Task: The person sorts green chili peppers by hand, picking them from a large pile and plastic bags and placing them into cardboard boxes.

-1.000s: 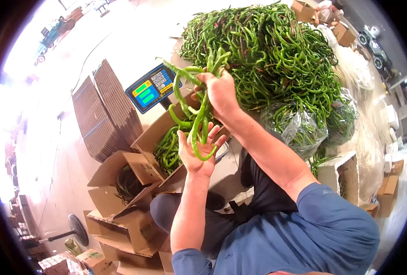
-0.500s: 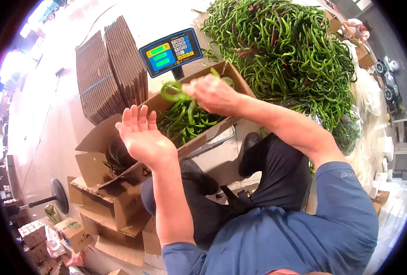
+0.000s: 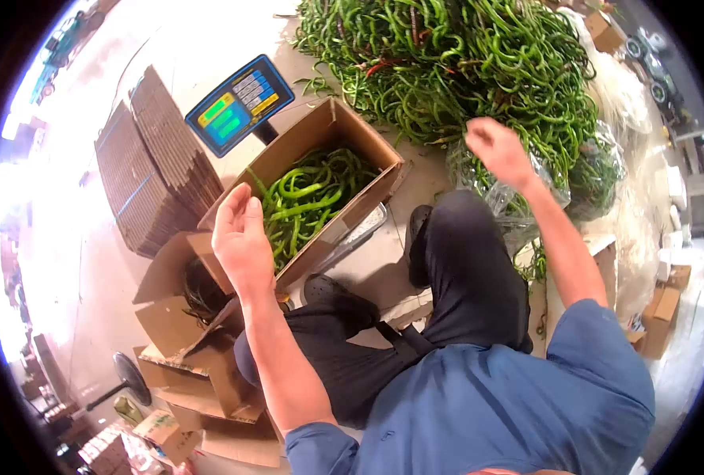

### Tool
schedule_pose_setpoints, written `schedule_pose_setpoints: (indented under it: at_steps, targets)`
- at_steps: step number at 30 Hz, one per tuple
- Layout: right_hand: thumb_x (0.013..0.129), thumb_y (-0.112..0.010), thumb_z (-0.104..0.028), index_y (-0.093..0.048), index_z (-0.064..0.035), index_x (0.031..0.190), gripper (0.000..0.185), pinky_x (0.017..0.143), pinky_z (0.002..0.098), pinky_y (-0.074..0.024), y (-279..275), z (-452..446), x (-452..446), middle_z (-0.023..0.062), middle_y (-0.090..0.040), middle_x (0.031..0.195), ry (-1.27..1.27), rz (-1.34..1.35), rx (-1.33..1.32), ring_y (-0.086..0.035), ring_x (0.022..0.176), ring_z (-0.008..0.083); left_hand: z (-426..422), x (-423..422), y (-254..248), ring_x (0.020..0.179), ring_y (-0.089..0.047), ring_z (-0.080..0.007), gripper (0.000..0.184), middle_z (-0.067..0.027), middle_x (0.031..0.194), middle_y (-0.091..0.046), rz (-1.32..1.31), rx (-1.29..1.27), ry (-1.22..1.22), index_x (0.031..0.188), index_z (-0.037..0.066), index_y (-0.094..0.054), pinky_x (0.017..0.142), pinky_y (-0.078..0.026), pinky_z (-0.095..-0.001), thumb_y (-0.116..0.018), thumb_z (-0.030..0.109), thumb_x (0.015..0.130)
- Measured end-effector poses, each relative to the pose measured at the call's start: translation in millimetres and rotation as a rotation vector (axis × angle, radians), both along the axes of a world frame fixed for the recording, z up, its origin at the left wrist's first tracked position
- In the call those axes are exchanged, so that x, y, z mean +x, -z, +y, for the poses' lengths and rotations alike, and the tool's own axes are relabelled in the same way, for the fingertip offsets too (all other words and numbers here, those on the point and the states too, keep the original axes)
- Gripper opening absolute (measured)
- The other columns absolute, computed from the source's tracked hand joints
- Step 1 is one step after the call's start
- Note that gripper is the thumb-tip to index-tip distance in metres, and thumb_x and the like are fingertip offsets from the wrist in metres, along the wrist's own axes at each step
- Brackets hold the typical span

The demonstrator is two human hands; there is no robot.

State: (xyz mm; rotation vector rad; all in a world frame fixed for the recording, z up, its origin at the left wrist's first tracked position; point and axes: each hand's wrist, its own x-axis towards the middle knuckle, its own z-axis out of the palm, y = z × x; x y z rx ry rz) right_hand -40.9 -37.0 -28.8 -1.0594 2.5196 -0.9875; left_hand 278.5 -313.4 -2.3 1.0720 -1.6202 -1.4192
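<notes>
Green peppers (image 3: 308, 194) lie inside an open cardboard box (image 3: 365, 142) in front of me, which rests on a scale with a blue display (image 3: 239, 105). My left hand (image 3: 243, 239) is raised at the box's near left edge, palm inward, holding nothing, its fingers extended and the thumb a little apart. Over the lower part of the big pepper heap (image 3: 455, 71), near a clear plastic bag (image 3: 518, 202), is my right hand (image 3: 498, 150). Its fingers are curled, and nothing shows in them.
Flattened cardboard (image 3: 150, 166) is stacked left of the display. More open boxes (image 3: 201, 368) stand beside my left leg, one with dark contents. A black round-based stand (image 3: 132, 380) is at the lower left. Pale plastic sheeting (image 3: 617, 119) lies beyond the heap.
The green peppers from my right hand are now in the box. My right hand has moved right, away from the box to the heap. My left hand stays by the box's edge.
</notes>
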Motion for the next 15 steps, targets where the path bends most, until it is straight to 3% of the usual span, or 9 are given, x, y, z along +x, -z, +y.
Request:
schedule_pose_setpoints:
  at_steps: [1, 3, 6, 7, 8, 9, 11, 13, 15]
  targets:
    - [0.094, -0.063, -0.027, -0.063, 0.0, 0.116, 0.034, 0.081, 0.0371, -0.0526, 37.2, 34.9, 5.2, 0.0152, -0.07, 0.098, 0.046, -0.039, 0.058, -0.067, 0.088, 0.0234, -1.9, -5.0, 6.1, 0.112, -0.062, -0.0207, 0.036, -0.0155, 0.123, -0.065, -0.129, -0.055, 0.023, 0.131, -0.005, -0.057, 0.099, -0.047, -0.0302, -0.061, 0.009, 0.098]
    - [0.09, -0.062, -0.026, -0.064, 0.0013, 0.098, 0.028, 0.076, 0.0432, -0.052, 123.8, 113.1, 27.3, 0.02, -0.068, 0.09, 0.022, -0.055, 0.274, -0.067, 0.085, 0.0322, -22.0, -11.5, 37.2, 0.119, -0.061, -0.03, 0.054, -0.0213, 0.13, -0.062, -0.502, -0.179, 0.052, 0.139, -0.004, -0.05, 0.103, -0.046, -0.0382, -0.066, 0.02, 0.094]
    - [0.084, -0.063, -0.023, -0.064, 0.0005, 0.09, 0.025, 0.07, 0.0495, -0.0512, 220.0, 230.3, 94.6, 0.0269, -0.065, 0.083, -0.054, -0.256, 0.365, -0.064, 0.08, 0.046, -39.8, -27.0, 76.2, 0.116, -0.062, -0.0347, 0.055, -0.0246, 0.125, -0.064, -0.771, -0.283, 0.092, 0.135, -0.006, -0.053, 0.099, -0.047, -0.0403, -0.067, 0.025, 0.091]
    - [0.08, -0.065, -0.025, -0.064, -0.001, 0.091, 0.027, 0.071, 0.0506, -0.0508, 273.7, 278.2, 116.5, 0.0278, -0.065, 0.083, 0.028, -0.41, 0.473, -0.064, 0.081, 0.0465, -50.4, -29.7, 89.6, 0.114, -0.063, -0.0354, 0.054, -0.0251, 0.122, -0.065, -0.824, -0.268, 0.122, 0.133, -0.007, -0.054, 0.098, -0.048, -0.0406, -0.067, 0.025, 0.091]
    - [0.078, -0.064, -0.029, -0.065, -0.0022, 0.086, 0.028, 0.07, 0.0507, -0.0505, 274.1, 305.1, 144.4, 0.0267, -0.065, 0.083, 0.013, -0.506, 0.464, -0.064, 0.079, 0.0458, -58.8, -34.3, 99.6, 0.112, -0.064, -0.036, 0.053, -0.0257, 0.119, -0.066, -0.876, -0.254, 0.155, 0.132, -0.007, -0.055, 0.096, -0.048, -0.0409, -0.067, 0.025, 0.091]
    - [0.078, -0.063, -0.031, -0.066, -0.0025, 0.078, 0.029, 0.068, 0.0486, -0.0506, 286.5, 340.0, 159.1, 0.0251, -0.065, 0.078, -0.167, -0.549, 0.502, -0.064, 0.074, 0.0427, -60.8, -38.3, 105.1, 0.106, -0.065, -0.0369, 0.047, -0.027, 0.111, -0.068, -0.804, -0.231, 0.134, 0.124, -0.008, -0.06, 0.094, -0.049, -0.0429, -0.067, 0.024, 0.09]
    - [0.08, -0.063, -0.035, -0.065, -0.0019, 0.07, 0.035, 0.067, 0.0467, -0.051, 417.8, 445.1, 224.8, 0.0227, -0.066, 0.074, 0.056, -0.625, 0.331, -0.064, 0.071, 0.0379, -56.7, -47.1, 92.8, 0.104, -0.065, -0.0367, 0.038, -0.0245, 0.105, -0.069, -0.869, -0.377, 0.176, 0.115, -0.006, -0.066, 0.093, -0.049, -0.0423, -0.065, 0.023, 0.09]
    - [0.08, -0.065, -0.037, -0.065, -0.0023, 0.067, 0.037, 0.065, 0.045, -0.0516, 336.0, 422.2, 229.7, 0.0209, -0.065, 0.069, 0.109, -0.625, 0.717, -0.065, 0.067, 0.0334, -37.9, -54.5, 79.4, 0.109, -0.063, -0.0361, 0.034, -0.0215, 0.116, -0.067, -0.745, -0.624, 0.287, 0.118, -0.001, -0.067, 0.097, -0.047, -0.0416, -0.059, 0.023, 0.096]
    - [0.08, -0.066, -0.035, -0.069, 0.0008, 0.072, 0.037, 0.063, 0.0442, -0.0528, 316.6, 425.0, 244.5, 0.0213, -0.065, 0.066, 0.461, -0.789, 0.588, -0.066, 0.063, 0.0307, -22.8, -63.8, 74.1, 0.115, -0.06, -0.0365, 0.04, -0.0231, 0.124, -0.064, -0.728, -0.751, 0.394, 0.131, 0.001, -0.06, 0.099, -0.046, -0.0422, -0.053, 0.026, 0.101]
